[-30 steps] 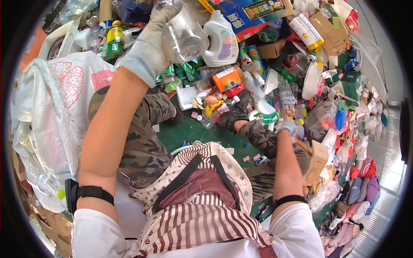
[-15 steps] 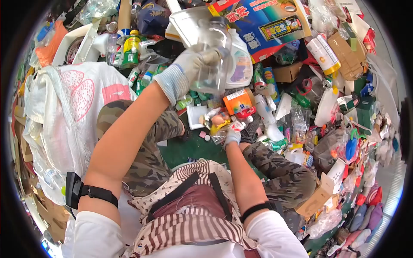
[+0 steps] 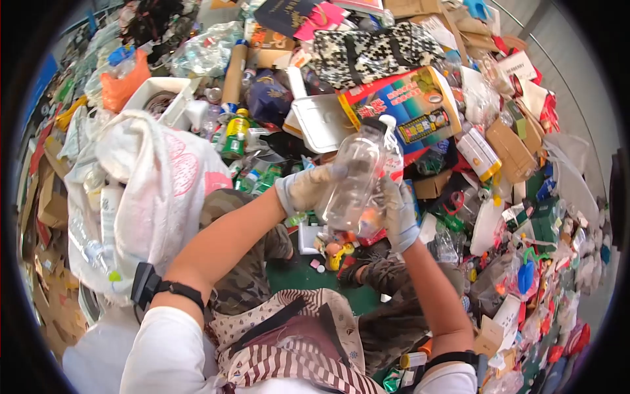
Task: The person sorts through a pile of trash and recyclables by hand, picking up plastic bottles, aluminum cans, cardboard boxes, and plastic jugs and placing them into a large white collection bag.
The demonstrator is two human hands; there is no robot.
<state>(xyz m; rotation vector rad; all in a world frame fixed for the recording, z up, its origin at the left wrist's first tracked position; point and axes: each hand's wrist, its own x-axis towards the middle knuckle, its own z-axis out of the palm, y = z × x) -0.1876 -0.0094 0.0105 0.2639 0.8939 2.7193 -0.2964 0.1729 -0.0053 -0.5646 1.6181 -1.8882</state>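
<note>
Littered floor [image 3: 362,299]; right hand [image 3: 308,189]: clear bottle [image 3: 349,187]; left hand [image 3: 401,217]: white-capped bottle [image 3: 394,152].

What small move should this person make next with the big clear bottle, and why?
Probably ease the left hand and its big clear bottle towards the white sack: the sack stands on that side, bottle-like plastic shows through it, and the right hand seems busy with a white-capped bottle.
</note>
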